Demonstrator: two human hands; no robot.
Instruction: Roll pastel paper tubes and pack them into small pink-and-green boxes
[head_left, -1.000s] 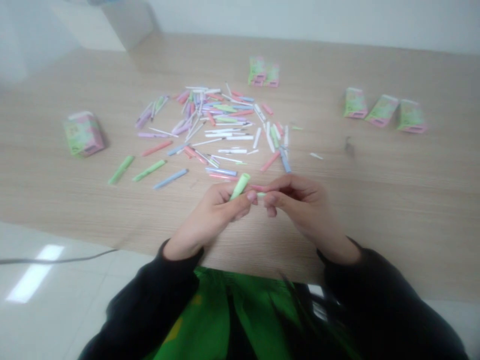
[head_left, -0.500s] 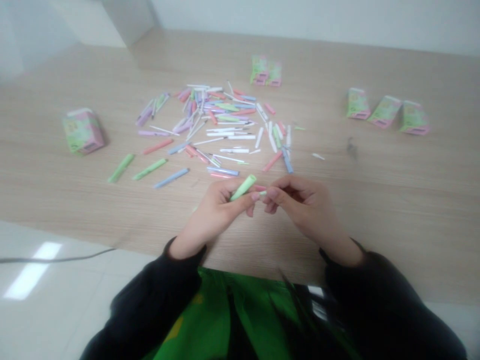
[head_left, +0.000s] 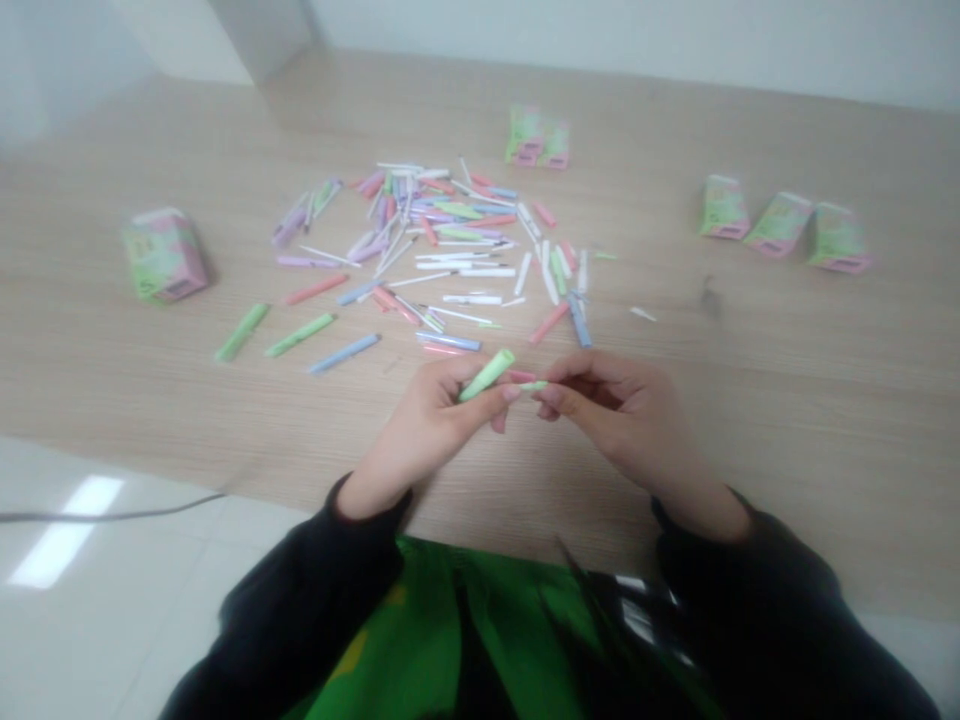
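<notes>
My left hand (head_left: pixel 454 405) is closed around a light green pen barrel (head_left: pixel 489 372), which tilts up to the right with its open end showing. Between the tips of both hands lies a small light green piece (head_left: pixel 533 386), pinched by my right hand (head_left: pixel 600 395) and also touching my left thumb. A pink piece (head_left: pixel 520 377) shows just behind it; I cannot tell which hand bears it. Just beyond my hands spreads a heap of pen parts (head_left: pixel 442 230) in white, purple, pink, blue and green.
Two green pens (head_left: pixel 300 335) and a blue pen (head_left: pixel 345 354) lie left of my hands. A green-pink box (head_left: pixel 166 256) stands at far left. Small boxes (head_left: pixel 538 138) sit at the back, and three more boxes (head_left: pixel 780 224) at the right. A cable (head_left: pixel 112 516) runs across the floor.
My right hand has shifted slightly right, and more of the small green piece shows between the hands. My left hand keeps its hold on the green barrel.
</notes>
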